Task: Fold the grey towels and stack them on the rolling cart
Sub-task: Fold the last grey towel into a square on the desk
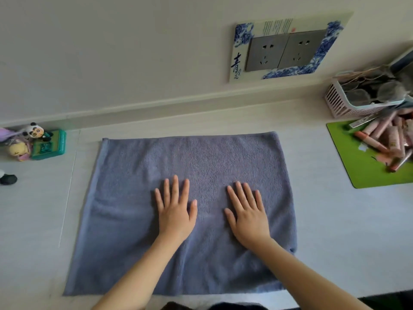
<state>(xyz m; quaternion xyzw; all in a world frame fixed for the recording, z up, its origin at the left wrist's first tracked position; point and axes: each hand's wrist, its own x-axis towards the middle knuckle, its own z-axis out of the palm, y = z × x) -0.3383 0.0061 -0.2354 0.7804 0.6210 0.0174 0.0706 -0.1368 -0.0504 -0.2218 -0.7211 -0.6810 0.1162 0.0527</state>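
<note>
Both flat hands, left hand (175, 211), right hand (248, 214), pressing grey towel (125, 198)

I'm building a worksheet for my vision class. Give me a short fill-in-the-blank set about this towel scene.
1. Both hands, the left hand and the right hand, lie flat with ____ fingers on the grey towel.
2. The cosmetic tubes lie on a ____ mat.
3. The double wall socket sits in a blue-and-____ frame.
4. The panda figure stands to the ____ of the towel.

Missing words: straight; green; white; left
</note>
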